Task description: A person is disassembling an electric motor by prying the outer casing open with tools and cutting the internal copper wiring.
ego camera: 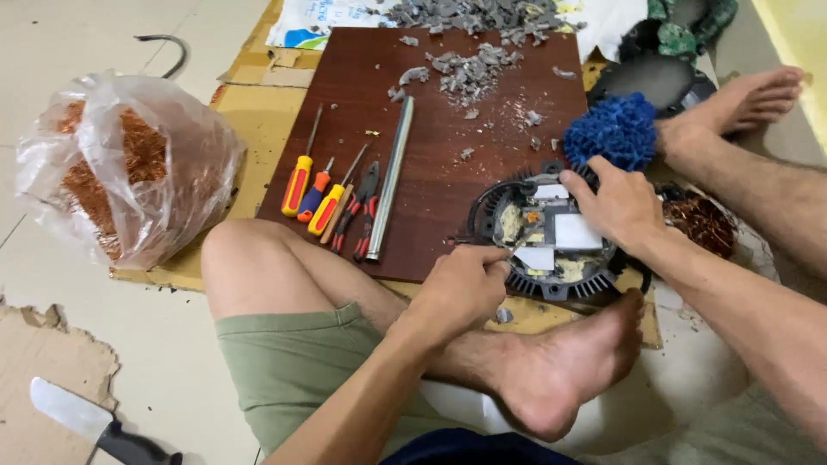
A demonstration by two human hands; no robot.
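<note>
Your right hand (622, 205) presses flat, open, steadying the black finned housing (551, 250) on the board (448, 138); your left hand (461, 288) pinches its white insert (536, 257), prying.

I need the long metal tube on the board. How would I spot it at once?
Find the dark brown wooden board on the floor. A row of tools lies at its near-left edge: screwdrivers with yellow and orange handles, then pliers. The metal tube lies just right of them, plain silver, handle-free and longest of all.
</note>
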